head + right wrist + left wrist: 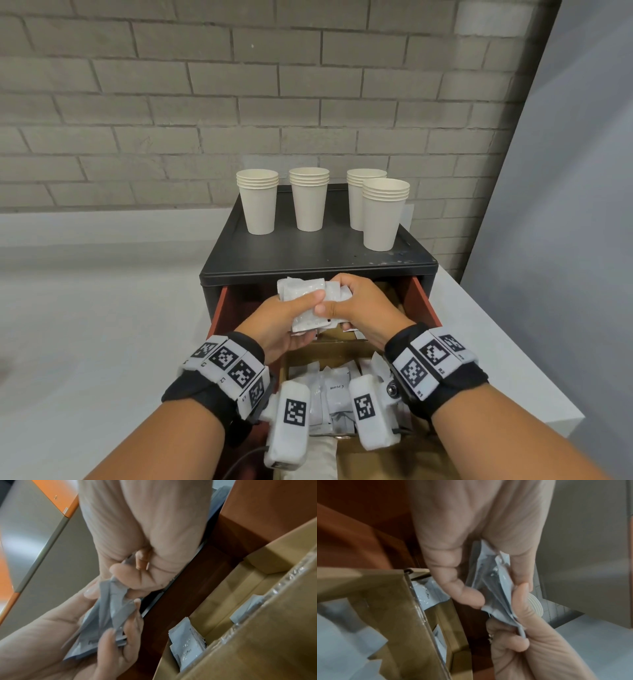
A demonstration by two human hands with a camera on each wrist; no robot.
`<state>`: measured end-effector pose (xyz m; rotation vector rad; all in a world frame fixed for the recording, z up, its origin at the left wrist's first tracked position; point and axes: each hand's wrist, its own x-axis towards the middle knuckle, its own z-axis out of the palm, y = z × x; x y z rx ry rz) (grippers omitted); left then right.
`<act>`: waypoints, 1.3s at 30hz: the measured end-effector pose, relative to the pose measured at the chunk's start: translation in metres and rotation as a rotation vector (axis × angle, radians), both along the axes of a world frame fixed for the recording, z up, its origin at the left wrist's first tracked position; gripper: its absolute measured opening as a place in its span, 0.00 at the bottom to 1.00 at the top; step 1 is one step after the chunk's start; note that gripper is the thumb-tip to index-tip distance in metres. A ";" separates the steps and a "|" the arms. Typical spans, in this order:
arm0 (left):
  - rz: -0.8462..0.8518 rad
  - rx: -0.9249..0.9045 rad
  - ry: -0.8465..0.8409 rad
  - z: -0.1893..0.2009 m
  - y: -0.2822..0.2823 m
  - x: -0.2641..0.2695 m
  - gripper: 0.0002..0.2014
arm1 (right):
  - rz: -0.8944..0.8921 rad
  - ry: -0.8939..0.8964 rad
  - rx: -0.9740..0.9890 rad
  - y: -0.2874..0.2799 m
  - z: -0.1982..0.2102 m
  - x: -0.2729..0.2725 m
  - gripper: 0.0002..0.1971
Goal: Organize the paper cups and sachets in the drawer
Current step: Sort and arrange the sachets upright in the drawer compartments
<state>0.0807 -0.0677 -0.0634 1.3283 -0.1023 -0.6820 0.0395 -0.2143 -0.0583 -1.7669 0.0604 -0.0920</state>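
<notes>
- Sachets [310, 301]: a bundle of white packets is held over the open drawer [426, 301], between both hands; more lie in a cardboard box [346, 346] inside the drawer.
- Left hand [284, 323] cups the bundle from below, thumb pressed on top; right hand [363, 305] pinches its right edge with curled fingers [137, 577].
- Cups [257, 202] stand in four nested stacks on the black cabinet [226, 250], behind the hands, untouched.
- Handling, as a judgement: the sachets look light, thin, limp and slick, so they may fan or slip; squaring them by the edges and gripping across the flat faces should hold best. The cups look light and crushable; take a stack low on its wall.
- Only the head view shows all the stacks; the wrist views show "Coffee" printed on the boxed sachets, and the bundle's splayed edges.
</notes>
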 end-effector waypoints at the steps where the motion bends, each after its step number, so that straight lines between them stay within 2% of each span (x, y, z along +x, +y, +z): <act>1: -0.014 0.000 0.004 0.000 0.000 0.000 0.19 | 0.008 0.001 -0.005 0.001 0.000 0.000 0.11; 4: -0.002 0.025 0.007 0.001 0.000 0.000 0.17 | -0.013 0.003 -0.026 0.001 -0.001 0.000 0.11; 10: 0.185 -0.055 0.059 0.004 0.000 0.004 0.11 | -0.176 -0.018 -0.048 -0.008 0.003 0.001 0.07; 12: 0.197 -0.061 0.062 0.005 -0.001 0.003 0.12 | -0.181 -0.016 -0.051 -0.008 0.003 0.002 0.08; 16: 0.181 -0.073 0.054 0.006 -0.003 0.000 0.15 | -0.199 0.001 -0.193 -0.005 0.002 0.002 0.06; 21: 0.176 -0.043 0.043 0.005 -0.003 0.001 0.17 | -0.235 0.111 -0.230 -0.004 0.002 0.004 0.12; 23: 0.137 -0.007 0.042 0.004 -0.003 0.001 0.17 | -0.220 0.137 -0.163 -0.001 0.005 0.004 0.11; 27: 0.076 0.039 0.043 0.003 -0.001 0.001 0.16 | -0.223 0.116 -0.139 0.003 0.009 -0.003 0.20; 31: 0.039 0.056 0.047 0.002 -0.001 -0.001 0.11 | -0.148 0.124 -0.219 0.002 0.007 -0.001 0.12; 36: 0.131 0.017 0.012 0.003 -0.001 0.002 0.05 | -0.032 0.245 -0.253 0.000 0.010 -0.003 0.14; 39: 0.158 0.028 -0.037 0.001 -0.002 0.004 0.06 | 0.038 0.311 -0.298 0.005 0.011 -0.004 0.07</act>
